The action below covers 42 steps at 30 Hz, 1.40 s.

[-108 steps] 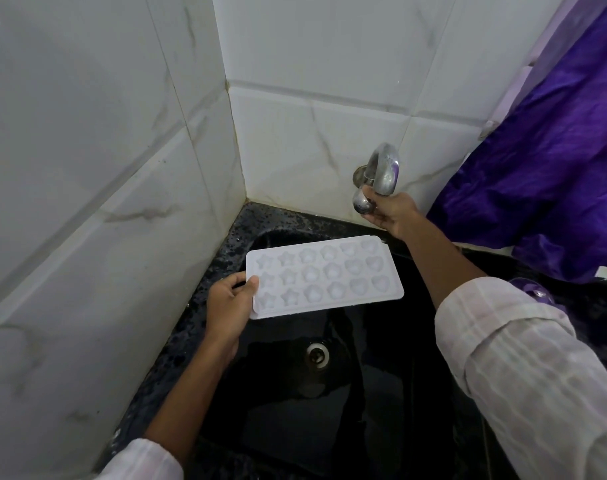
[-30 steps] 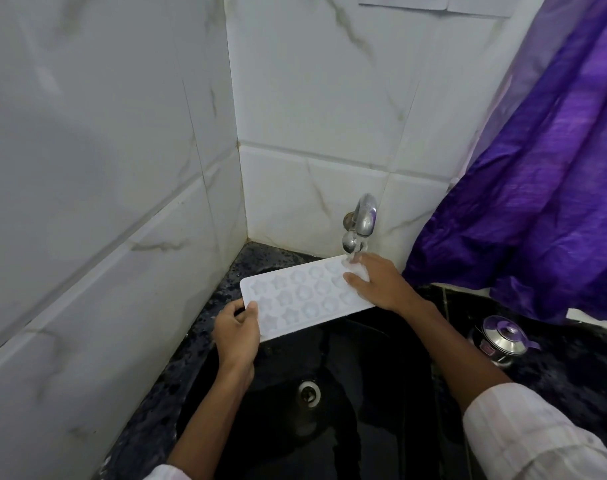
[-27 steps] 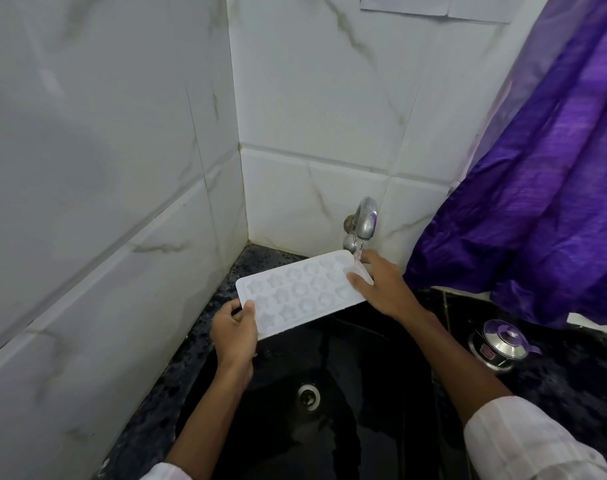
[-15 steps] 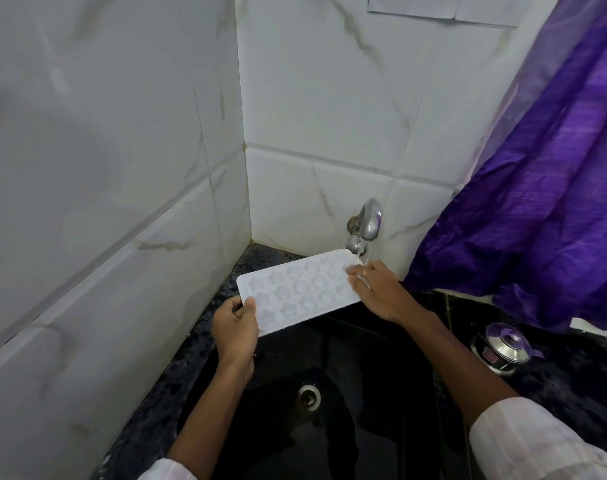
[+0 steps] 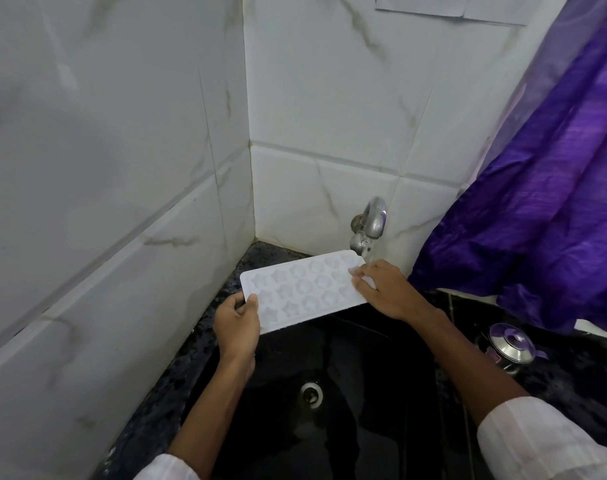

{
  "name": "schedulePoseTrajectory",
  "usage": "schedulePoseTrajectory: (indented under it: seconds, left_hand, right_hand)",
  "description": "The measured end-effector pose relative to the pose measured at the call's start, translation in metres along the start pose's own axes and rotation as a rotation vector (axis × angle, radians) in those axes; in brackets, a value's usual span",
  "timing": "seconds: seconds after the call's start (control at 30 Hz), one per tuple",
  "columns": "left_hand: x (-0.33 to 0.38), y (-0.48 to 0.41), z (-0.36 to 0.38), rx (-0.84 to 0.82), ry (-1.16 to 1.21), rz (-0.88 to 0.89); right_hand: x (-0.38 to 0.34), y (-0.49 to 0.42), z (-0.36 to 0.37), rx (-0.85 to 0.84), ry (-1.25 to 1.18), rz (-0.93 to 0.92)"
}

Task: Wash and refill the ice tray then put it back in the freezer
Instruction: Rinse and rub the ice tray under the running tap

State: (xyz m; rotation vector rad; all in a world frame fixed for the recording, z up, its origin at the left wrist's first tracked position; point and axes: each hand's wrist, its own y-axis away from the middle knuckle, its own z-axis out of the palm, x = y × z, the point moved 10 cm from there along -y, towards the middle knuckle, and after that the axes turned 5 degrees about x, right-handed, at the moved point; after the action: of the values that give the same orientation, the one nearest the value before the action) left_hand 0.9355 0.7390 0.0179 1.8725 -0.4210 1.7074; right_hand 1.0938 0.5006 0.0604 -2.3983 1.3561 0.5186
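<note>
Our left hand (image 5: 238, 323) grips the ice tray (image 5: 302, 296), our right hand (image 5: 386, 291) rests straight fingers on it under the tap (image 5: 374, 220).

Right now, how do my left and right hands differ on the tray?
The left hand grips the ice tray at its near end, thumb on top; the right hand rests its fingers on the far end. The right hand is under the tap; the left hand is not. Both touch the tray.
</note>
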Motion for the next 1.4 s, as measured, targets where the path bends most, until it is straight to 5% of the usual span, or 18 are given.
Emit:
schedulePoseTrajectory:
  seconds: [0.5, 0.8, 1.4]
  left_hand:
    - [-0.009, -0.012, -0.004, 0.05, 0.033, -0.064]
    - [-0.011, -0.011, -0.001, 0.063, 0.048, -0.084]
    - [-0.017, -0.012, 0.002, 0.06, 0.05, -0.083]
  right_hand:
    - [0.013, 0.002, -0.011, 0.087, -0.207, 0.12]
    - [0.009, 0.009, 0.005, -0.034, -0.059, 0.049]
    - [0.015, 0.014, 0.002, -0.007, 0.018, 0.029]
